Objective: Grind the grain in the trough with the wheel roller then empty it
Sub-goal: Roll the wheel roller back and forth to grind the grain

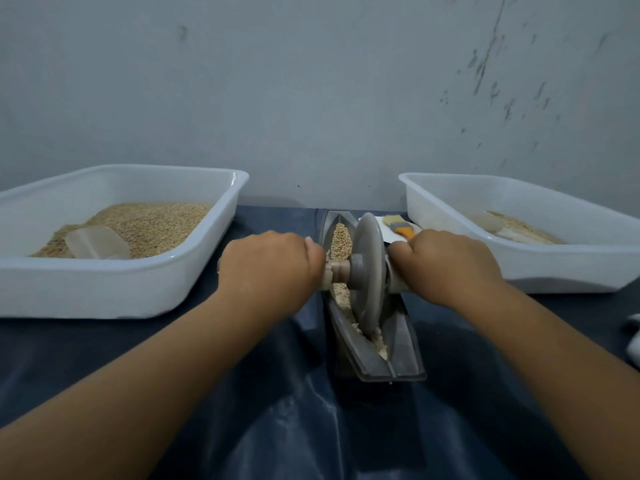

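A grey boat-shaped trough lies lengthwise on the dark table in front of me. The grey wheel roller stands upright in it, about mid-length. Whole grain fills the far part of the groove; paler crushed grain lies in the near part. My left hand grips the axle handle on the wheel's left side. My right hand grips the handle on its right side, hiding it.
A white tub at the left holds a heap of grain and a clear scoop. A second white tub at the right holds a little ground material. A brush with an orange handle lies on a white plate behind the trough. The wall stands close behind.
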